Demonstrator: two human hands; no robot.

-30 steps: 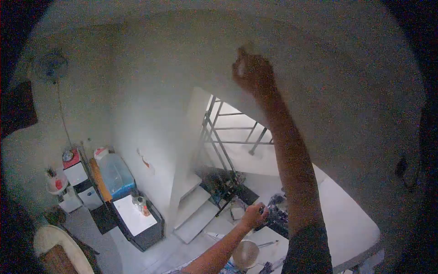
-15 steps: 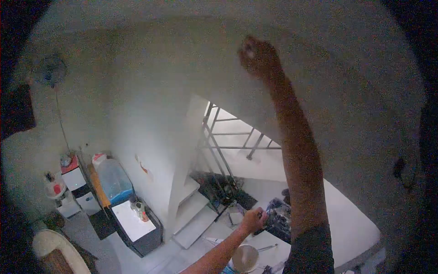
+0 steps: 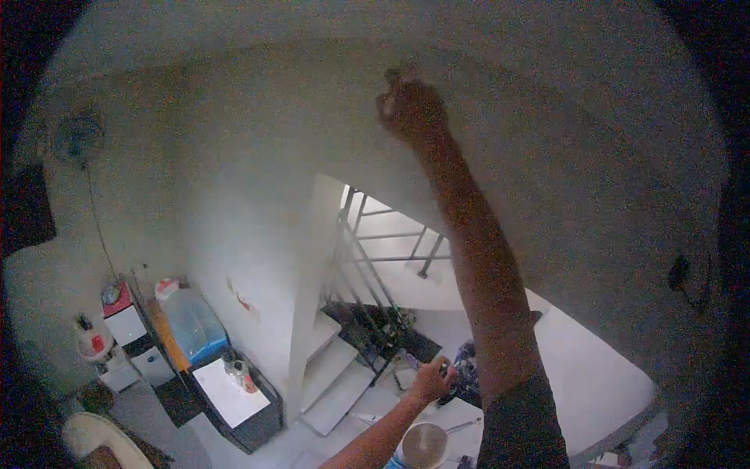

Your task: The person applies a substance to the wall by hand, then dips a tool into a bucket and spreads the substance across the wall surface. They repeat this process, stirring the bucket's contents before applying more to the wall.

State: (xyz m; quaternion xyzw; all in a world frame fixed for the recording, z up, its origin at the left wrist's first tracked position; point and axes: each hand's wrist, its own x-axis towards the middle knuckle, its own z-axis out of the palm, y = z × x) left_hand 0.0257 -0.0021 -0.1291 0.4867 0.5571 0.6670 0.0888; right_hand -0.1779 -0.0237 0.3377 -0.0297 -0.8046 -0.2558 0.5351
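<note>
My right hand (image 3: 414, 109) is raised high in front of the dim wall (image 3: 258, 117), with its arm stretched upward. Its fingers are curled, and a small pale spot shows among them; what they hold is too dark and blurred to name. My left hand (image 3: 432, 381) is lower, near the middle, with its fingers closed round something small and dark that I cannot make out. Below it stands a round bucket (image 3: 424, 447) with greyish-brown contents, and a thin stick (image 3: 464, 426) lies beside its rim.
White steps (image 3: 337, 384) and a dark metal railing (image 3: 373, 266) are behind my left hand. At left stand a dark cabinet with a white top (image 3: 226, 395) bearing bottles (image 3: 242, 375), a bluish clear bin (image 3: 187, 320), a wall fan (image 3: 78, 137) and a pale chair (image 3: 98, 434).
My right hand has moved left and slightly down in the view, still curled. The view has shifted a little. My left hand stays near the same spot, closed.
</note>
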